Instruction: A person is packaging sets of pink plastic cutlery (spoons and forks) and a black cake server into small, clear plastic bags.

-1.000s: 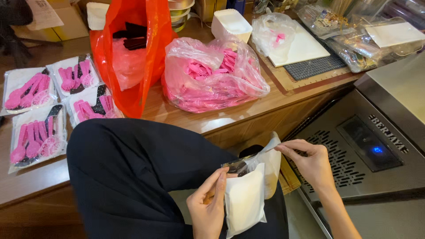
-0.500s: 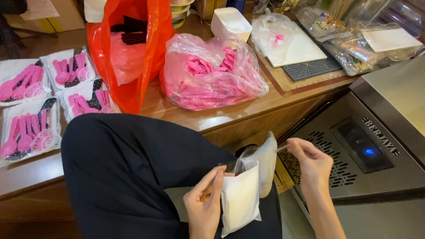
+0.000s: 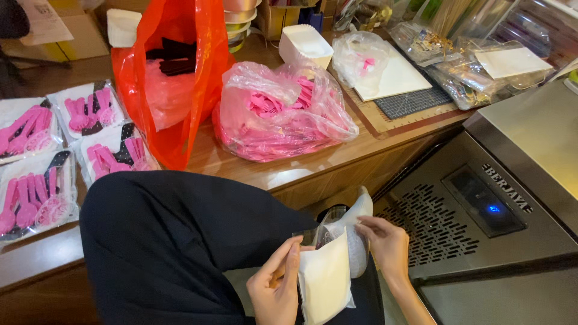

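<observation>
My left hand grips the left edge of a clear plastic sleeve with a white card inside, held upright over my lap in dark trousers. My right hand pinches the sleeve's open top at its right side, fingers against the plastic. Behind the sleeve a second white packet sticks up between my hands. A small dark item sits at the sleeve's mouth; I cannot tell what it is.
On the wooden counter lie a clear bag of pink plastic pieces, a red bag, and packed sleeves of pink pieces at the left. A steel appliance with a lit blue button stands at my right.
My right hand has moved in from the right to the sleeve's top. The sleeve has tipped more upright and both hands sit closer together.
</observation>
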